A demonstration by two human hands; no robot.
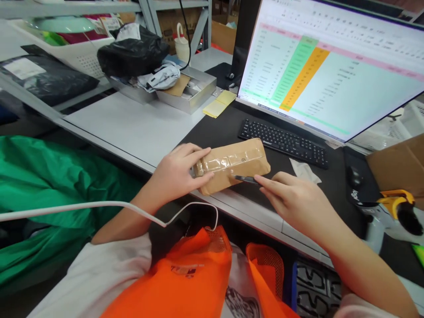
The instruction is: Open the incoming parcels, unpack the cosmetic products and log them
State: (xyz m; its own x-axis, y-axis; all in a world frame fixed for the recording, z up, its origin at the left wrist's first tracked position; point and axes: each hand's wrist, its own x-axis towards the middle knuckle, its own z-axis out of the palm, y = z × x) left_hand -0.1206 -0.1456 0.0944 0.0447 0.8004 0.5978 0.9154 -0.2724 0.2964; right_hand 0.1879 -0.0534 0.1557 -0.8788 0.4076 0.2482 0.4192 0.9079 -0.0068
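Observation:
My left hand (175,174) grips the left end of a brown cardboard box (218,179), thumb and fingers at its near and upper sides. Clear tape runs along the box's top, which faces up and towards me. The box is held tilted over the front edge of the desk. In my right hand (291,194) is a slim dark knife (245,179), pinched between thumb and fingers. Its tip points left and lies at the box's near side; whether it touches cannot be told. The handle is mostly hidden by the fingers.
Behind the box lie a black keyboard (281,141) and a monitor (327,70). A metal tray (202,99), yellow paper (219,104) and black plastic parcels (132,51) are at the back left. A mouse (355,176) and yellow-and-white scanner (395,201) are right. A white cable (109,204) crosses my left forearm.

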